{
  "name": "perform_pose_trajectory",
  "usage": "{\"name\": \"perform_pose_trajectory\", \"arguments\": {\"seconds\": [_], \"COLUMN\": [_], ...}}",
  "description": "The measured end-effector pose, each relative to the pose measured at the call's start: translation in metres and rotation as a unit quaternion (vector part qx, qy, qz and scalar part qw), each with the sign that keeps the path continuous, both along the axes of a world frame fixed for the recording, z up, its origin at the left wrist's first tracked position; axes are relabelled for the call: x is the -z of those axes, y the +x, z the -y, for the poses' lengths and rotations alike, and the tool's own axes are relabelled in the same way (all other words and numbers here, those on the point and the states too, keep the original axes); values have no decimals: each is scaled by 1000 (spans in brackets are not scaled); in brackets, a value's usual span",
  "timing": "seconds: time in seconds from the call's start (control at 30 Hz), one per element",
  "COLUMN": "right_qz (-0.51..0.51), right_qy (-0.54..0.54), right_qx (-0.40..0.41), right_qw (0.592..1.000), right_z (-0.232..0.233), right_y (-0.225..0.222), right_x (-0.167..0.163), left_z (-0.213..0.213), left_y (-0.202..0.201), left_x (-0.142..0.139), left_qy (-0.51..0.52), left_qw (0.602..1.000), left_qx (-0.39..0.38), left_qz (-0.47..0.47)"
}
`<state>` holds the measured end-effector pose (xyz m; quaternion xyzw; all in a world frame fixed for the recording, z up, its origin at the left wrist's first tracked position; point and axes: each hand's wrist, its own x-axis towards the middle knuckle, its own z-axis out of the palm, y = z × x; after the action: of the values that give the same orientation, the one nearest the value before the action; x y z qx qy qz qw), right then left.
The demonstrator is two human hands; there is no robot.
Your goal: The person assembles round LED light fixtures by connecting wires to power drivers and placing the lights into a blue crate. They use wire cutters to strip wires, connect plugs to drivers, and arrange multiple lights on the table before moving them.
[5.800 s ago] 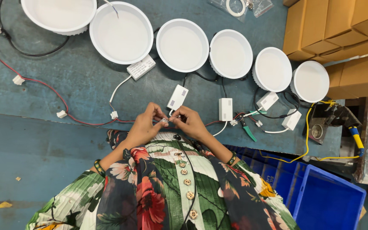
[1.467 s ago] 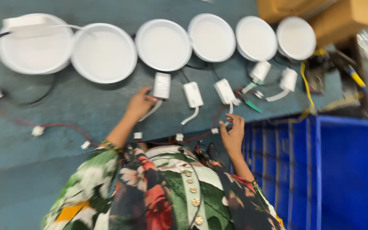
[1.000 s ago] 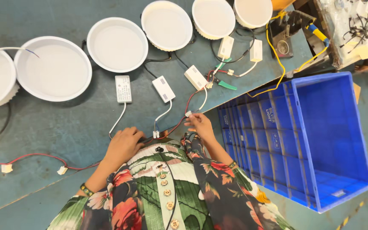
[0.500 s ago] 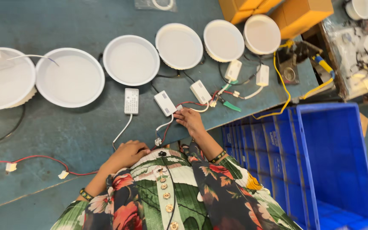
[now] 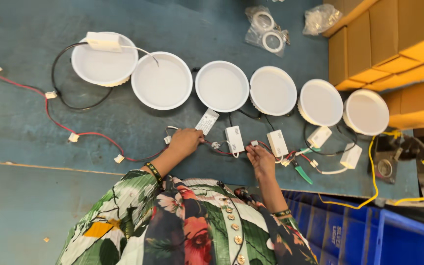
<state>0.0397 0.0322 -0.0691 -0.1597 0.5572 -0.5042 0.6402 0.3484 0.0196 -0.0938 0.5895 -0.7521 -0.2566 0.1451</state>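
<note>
We are leaning over a wide blue-green worktable [image 5: 35, 206]; a blue plastic crate [image 5: 398, 235] is sitting at its lower right edge, and a stack of yellow cardboard boxes [image 5: 393, 54] is crowding the upper right corner. Six round white lamp discs [image 5: 222, 86] are lying in a row across the table, face down, each just beside the next; the leftmost one is carrying a small white driver box [image 5: 104, 41] on its rim. Below the row, more white driver boxes [image 5: 234, 139] are lying on the table, joined by a red and black wire harness [image 5: 89, 133] that is trailing off to the left with white plugs along it; a yellow cable [image 5: 369, 172] is looping near the right end, and green-handled cutters [image 5: 301, 172] are lying beside the boxes. Two clear bags [image 5: 267, 29] holding white rings are resting at the top.

Our left hand [image 5: 185, 142] is curling its fingers closed, resting on the harness just below a tilted driver box [image 5: 207, 121]; whether it is actually pinching the wire we cannot tell. Our right hand [image 5: 260, 159] is lying near the red wire between two driver boxes, its fingertips bent toward a small white connector [image 5: 254, 143]; we cannot tell how tightly it is gripping.
</note>
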Motion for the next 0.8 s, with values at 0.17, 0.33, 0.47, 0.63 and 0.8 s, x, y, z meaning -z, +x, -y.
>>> {"name": "perform_pose_trajectory", "arguments": {"seconds": [0.17,0.33,0.47,0.63,0.8], "right_qz": [-26,-117,-341,-466,-458], "right_qy": [39,94,63,14,-74], "right_qx": [-29,-188,-289,-285,-268], "right_qw": [998,971,892,837,845], "right_z": [-25,-64,-75,-69,-57], "right_y": [-14,-32,-26,-5,23], "right_x": [6,15,2,-44,-68], "left_z": [-8,-8,9,27,38], "left_y": [16,58,107,162,154], "left_x": [-23,-50,-50,-34,-27], "left_qy": [27,85,62,24,211], "left_qw": [997,986,968,860,762], "left_qx": [59,4,-156,-314,-408], "left_qz": [-42,-146,-187,-402,-457]}}
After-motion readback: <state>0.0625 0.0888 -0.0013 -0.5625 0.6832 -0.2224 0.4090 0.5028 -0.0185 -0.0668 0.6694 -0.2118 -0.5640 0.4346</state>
